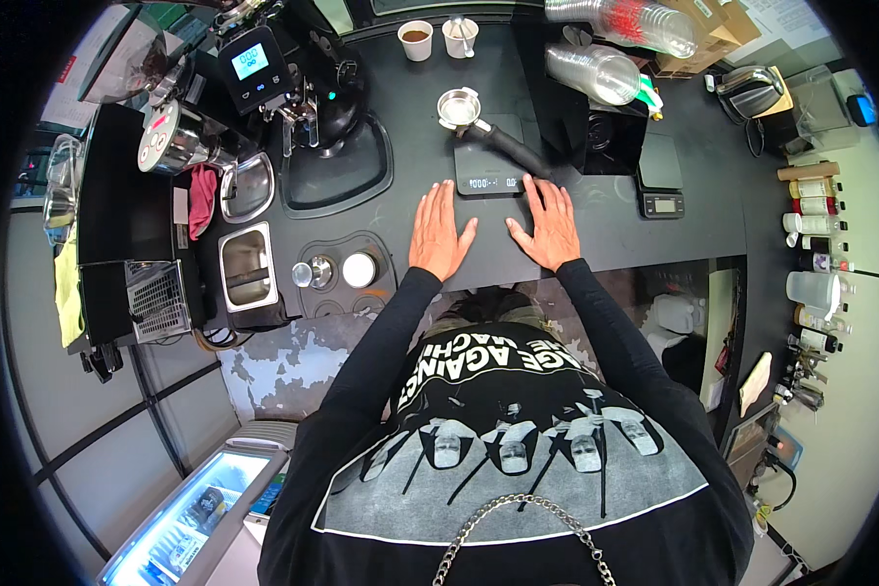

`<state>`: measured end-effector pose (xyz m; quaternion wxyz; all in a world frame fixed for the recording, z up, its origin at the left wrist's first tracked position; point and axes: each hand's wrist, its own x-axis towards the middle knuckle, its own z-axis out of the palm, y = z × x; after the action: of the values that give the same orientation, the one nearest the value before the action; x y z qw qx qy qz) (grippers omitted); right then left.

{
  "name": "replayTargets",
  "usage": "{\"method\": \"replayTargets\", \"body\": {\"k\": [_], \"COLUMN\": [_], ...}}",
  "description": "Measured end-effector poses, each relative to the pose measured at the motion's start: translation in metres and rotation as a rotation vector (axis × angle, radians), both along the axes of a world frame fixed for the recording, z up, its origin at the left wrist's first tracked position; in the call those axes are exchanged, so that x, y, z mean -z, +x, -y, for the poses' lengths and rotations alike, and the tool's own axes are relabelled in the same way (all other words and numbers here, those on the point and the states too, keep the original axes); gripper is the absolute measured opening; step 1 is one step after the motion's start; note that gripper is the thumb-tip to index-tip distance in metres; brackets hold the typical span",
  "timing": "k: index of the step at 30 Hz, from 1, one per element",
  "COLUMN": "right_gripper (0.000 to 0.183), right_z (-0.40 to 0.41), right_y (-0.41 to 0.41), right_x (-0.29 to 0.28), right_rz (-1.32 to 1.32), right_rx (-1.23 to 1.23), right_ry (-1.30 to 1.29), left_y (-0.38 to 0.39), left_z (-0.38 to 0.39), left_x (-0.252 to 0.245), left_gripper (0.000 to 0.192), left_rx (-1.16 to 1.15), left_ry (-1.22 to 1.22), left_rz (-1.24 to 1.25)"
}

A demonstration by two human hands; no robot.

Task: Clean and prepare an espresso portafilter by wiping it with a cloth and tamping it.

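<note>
My left hand [437, 233] rests palm down on the black counter, fingers together and thumb apart, at the left front corner of a coffee scale [488, 171]. My right hand [549, 227] lies palm down too, its index fingertip at the scale's right front corner. Neither holds anything. On the scale a portafilter [460, 110] sits with its metal basket toward the back, and its black handle [514, 152] slants to the right over the scale's edge. The scale's lit display faces me between my hands.
Behind stand a paper cup of dark brown contents [415, 40] and a paper cup with a spoon [460, 38]. An espresso machine [322, 102] and drip tray [337, 172] are left, above a tamping mat [346, 293]. Stacked plastic cups [593, 73] and a second scale [660, 176] lie right.
</note>
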<state>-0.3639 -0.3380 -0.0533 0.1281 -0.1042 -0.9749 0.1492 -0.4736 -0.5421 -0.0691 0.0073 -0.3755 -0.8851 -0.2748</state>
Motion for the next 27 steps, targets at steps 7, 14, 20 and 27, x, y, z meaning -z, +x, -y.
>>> {"method": "replayTargets", "body": {"k": [7,14,20,27], "right_gripper": [0.083,0.079,0.078,0.08], "right_z": [0.0007,0.0008,0.0003,0.0001], "right_y": [0.0004,-0.0002,-0.0009,-0.0011], "right_x": [0.0005,0.0001,-0.0009,0.0004], "right_rz": [-0.026,-0.001,-0.004,-0.032], "right_rx": [0.0,-0.01,-0.008,0.007], "right_ry": [-0.017,0.022,0.017,-0.033], "left_y": [-0.0002,-0.0006,-0.0003,0.0001], "left_z": [0.0004,-0.0001,-0.0005,-0.0013], "left_x": [0.0001,-0.0002,0.0009,0.0006], "left_gripper": [0.077,0.076,0.076,0.075], "left_rx": [0.001,-0.001,-0.007,-0.008], "left_ry": [-0.004,0.006,0.005,0.003], "left_rz": [0.009,-0.003,-0.022,-0.015]}}
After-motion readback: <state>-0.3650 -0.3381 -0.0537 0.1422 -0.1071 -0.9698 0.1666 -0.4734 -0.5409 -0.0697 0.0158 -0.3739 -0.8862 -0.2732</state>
